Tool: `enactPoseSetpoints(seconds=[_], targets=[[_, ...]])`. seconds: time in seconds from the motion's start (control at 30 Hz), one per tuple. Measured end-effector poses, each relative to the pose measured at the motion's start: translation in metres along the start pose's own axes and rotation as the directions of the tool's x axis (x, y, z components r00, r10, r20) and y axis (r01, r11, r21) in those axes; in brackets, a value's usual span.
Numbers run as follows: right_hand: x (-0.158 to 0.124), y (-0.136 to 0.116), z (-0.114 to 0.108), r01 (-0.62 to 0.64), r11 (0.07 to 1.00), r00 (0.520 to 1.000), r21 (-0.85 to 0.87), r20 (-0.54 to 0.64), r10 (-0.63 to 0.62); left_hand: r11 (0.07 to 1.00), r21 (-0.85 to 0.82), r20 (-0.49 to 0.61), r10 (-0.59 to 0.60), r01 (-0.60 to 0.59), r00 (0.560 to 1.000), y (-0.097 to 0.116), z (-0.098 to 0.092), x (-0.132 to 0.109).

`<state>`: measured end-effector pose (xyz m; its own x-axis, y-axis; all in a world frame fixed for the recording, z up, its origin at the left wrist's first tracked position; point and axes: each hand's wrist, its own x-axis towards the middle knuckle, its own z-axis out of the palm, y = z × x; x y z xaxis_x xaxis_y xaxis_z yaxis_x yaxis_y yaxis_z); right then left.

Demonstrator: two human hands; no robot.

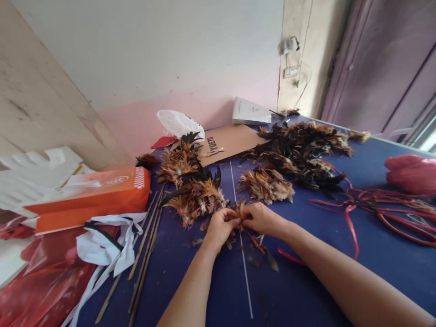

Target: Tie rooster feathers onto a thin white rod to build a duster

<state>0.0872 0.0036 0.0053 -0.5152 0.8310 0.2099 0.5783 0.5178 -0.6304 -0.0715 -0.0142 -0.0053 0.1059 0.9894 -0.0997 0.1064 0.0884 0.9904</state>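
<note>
Near the middle of the blue table [272,290], my left hand [220,227] and my right hand [260,219] meet with pinched fingers on a small tuft of brown feathers [241,210]. The fingertips hide the tuft's lower end. Just behind my left hand lies a pile of brown and black feather bunches [199,195] with bits of red tie. Behind my right hand sits a lighter brown feather bunch [266,185]. Loose feathers [271,261] and a red strip [255,243] lie under and in front of the hands.
Dark feathers [299,150] heap at the back right. Red cords [384,204] and a red bundle [410,172] lie right. Behind are cardboard [235,138], a white box [251,111] and a plastic bag [180,123]. Thin sticks [146,259], an orange bag [91,200] and white cloth [98,245] are left.
</note>
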Motion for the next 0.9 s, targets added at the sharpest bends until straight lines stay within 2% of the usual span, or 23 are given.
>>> enactPoseSetpoints(seconds=[0.23,0.37,0.6,0.73,0.9], targets=[[0.0004,-0.0012,-0.0025,-0.044,0.995,0.999,0.084,0.036,0.041,1.0,-0.007,0.029,-0.024,0.024,0.999,0.0036,0.0001,-0.001],[0.0006,-0.001,-0.0044,-0.105,0.984,0.991,0.141,0.093,0.092,0.999,0.001,0.024,-0.033,0.033,0.999,0.0028,0.0006,-0.0006],[0.0017,0.0005,-0.0044,-0.193,0.952,0.979,0.238,0.111,0.17,1.0,-0.001,0.052,-0.029,0.029,0.998,0.0024,0.0003,-0.0008],[0.0025,0.0032,-0.002,-0.248,0.904,0.968,0.349,0.135,0.213,0.998,0.061,0.055,-0.016,0.013,0.998,-0.0017,-0.0007,0.0013],[0.003,0.0039,-0.0014,-0.329,0.875,0.943,0.354,0.176,0.283,0.983,0.178,0.039,0.027,-0.033,0.999,-0.0062,-0.0004,0.0026]])
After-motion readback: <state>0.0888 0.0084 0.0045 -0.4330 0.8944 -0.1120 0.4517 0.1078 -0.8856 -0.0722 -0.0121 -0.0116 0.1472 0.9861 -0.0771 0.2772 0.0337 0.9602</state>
